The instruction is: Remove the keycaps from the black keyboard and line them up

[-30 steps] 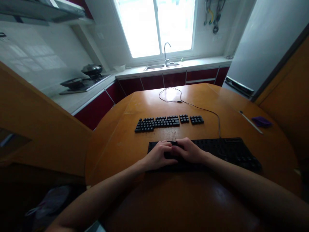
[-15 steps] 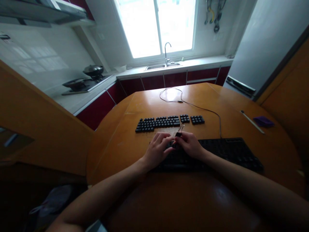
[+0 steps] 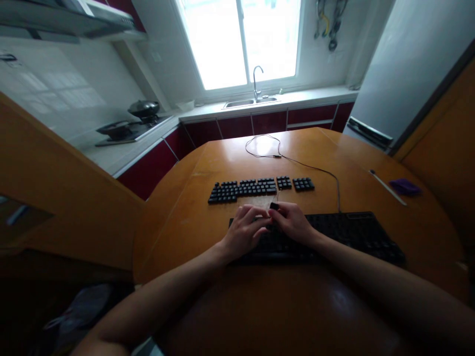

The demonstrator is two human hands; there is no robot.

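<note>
A black keyboard (image 3: pixel 352 236) lies across the wooden table (image 3: pixel 178 222) in front of me. Both hands hover over its left end, fingertips meeting. My right hand (image 3: pixel 296 223) is closed on a thin wire keycap puller with a small black keycap (image 3: pixel 274 205) at its tip. My left hand (image 3: pixel 243 232) has its fingers curled, pinching at that keycap. Beyond the hands, several loose black keycaps (image 3: pixel 260 187) lie in neat rows on the table.
The keyboard's cable (image 3: pixel 297 161) loops toward the table's far edge. A white stick (image 3: pixel 386 188) and a purple object (image 3: pixel 404 186) lie at the right. Behind are a counter with a sink (image 3: pixel 249 102), a stove with pans (image 3: pixel 126 126) and a grey fridge (image 3: pixel 401 74).
Both hands lifted off the keyboard's left end, raising the puller with a black keycap in it. My left fingers have since closed in on the keycap.
</note>
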